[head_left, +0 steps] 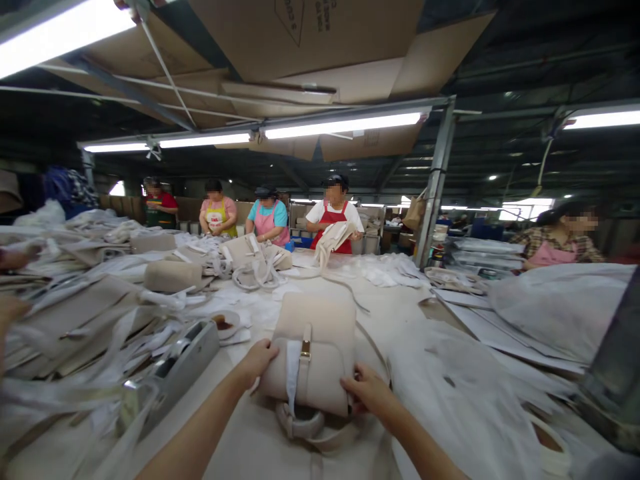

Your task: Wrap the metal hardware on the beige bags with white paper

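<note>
A beige handbag (325, 373) lies in front of me on the pale table, its strap and a gold-coloured buckle (305, 348) facing up. A strip of white wrapping (291, 373) hangs beside the buckle strap. My left hand (257, 363) grips the bag's left edge, fingers partly tucked behind it. At the lower right edge, my right hand (369, 392) pinches the bag between thumb and fingers. Beige loops of strap (313, 430) trail from the bag's near end, and a thin strap curves along its right side.
A grey metal tape dispenser (183, 367) stands to the left, near heaps of beige bags (85, 313) and white wrapping. Clear plastic bags (460, 387) cover the right side. A metal post (436, 193) rises at the table's far right. Several co-workers stand beyond the table.
</note>
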`<state>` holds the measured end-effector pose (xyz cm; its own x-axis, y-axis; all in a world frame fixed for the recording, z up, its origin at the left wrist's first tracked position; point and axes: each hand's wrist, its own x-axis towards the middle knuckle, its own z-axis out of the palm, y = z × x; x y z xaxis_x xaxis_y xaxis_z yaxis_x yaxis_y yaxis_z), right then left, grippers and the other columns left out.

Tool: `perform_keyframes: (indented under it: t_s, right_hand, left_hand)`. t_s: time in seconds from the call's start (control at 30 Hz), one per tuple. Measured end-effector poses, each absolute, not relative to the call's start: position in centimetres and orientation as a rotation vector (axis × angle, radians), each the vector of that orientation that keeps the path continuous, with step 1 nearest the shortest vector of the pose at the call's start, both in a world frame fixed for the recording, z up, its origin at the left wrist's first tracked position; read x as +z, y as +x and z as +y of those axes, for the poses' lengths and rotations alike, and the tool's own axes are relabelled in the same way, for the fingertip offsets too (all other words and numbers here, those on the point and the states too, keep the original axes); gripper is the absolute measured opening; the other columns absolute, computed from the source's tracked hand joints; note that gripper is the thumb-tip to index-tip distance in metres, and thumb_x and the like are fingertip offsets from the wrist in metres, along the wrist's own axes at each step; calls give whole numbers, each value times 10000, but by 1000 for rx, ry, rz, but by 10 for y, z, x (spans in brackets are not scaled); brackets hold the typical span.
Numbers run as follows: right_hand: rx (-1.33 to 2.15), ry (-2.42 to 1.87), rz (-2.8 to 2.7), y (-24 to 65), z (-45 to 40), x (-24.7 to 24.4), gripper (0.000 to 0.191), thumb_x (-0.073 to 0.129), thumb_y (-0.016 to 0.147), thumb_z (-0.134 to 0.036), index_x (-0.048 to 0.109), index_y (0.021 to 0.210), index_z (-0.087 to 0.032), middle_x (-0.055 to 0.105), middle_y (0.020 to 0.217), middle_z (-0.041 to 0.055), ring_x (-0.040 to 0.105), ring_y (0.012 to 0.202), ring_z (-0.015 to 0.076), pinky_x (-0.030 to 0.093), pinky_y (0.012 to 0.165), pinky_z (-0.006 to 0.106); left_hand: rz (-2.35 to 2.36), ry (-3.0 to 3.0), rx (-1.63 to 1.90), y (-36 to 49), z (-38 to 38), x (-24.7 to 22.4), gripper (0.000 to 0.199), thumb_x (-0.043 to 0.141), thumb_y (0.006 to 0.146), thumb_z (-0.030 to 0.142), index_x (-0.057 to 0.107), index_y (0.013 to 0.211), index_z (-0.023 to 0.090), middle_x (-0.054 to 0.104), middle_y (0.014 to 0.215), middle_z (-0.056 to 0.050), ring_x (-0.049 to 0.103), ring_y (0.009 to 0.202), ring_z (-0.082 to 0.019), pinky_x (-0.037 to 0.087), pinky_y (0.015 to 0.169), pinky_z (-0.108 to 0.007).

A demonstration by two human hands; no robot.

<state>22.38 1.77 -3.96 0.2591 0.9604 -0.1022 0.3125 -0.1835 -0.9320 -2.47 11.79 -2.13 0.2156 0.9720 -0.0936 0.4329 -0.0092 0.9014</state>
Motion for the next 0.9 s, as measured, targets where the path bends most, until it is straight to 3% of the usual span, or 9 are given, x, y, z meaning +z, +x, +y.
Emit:
perform_keyframes:
  t_s: [0.13,0.27,0.37,0.47,0.67,0.9]
  right_hand:
    - [1012,-1614,-1175,226,8,-36,208,634,654,-337,525,751,-190,531,635,-43,534,519,120,474,442,245]
    - [1038,-1571,-1153,227,1,-41,249,652,629,-348,563,790,-179,590,680,-13,572,590,133,467,472,229]
    - [1019,-1542,-1114,225,-3,-51,256,659,618,-378,556,748,-183,557,644,-27,554,588,126,446,476,219]
    - [1000,-1488,-1093,224,-4,-64,288,650,627,-426,560,743,-179,512,595,-48,493,526,105,404,453,215]
    - [945,-1347,-1057,227,-1,-82,344,639,668,-466,594,831,-167,562,611,-42,435,418,78,310,411,230]
    - [1053,-1203,-917,224,-6,-75,382,702,646,-474,592,845,-167,599,652,-33,462,440,77,357,430,225]
  left_hand:
    - [1384,1601,770,-27,111,-20,287,489,765,347,618,901,129,699,967,-107,621,912,-235,476,746,-313]
    - [1432,1688,882,-23,98,-19,491,436,814,366,508,1218,97,623,1212,-169,574,1106,-262,425,942,-347]
    - [1428,1797,905,-16,80,-18,814,569,745,453,296,1426,102,440,1439,-184,413,1324,-288,312,1091,-355]
    - [1492,1968,822,-8,62,-21,1030,681,636,426,193,1485,108,234,1552,-202,208,1439,-349,216,1160,-407]
    - [1623,1990,777,-3,46,-29,934,561,676,215,139,1500,90,138,1581,-204,151,1462,-335,203,1179,-416]
    - [1582,1876,1010,-12,34,-50,814,486,744,209,176,1484,71,125,1587,-186,90,1478,-291,139,1207,-396]
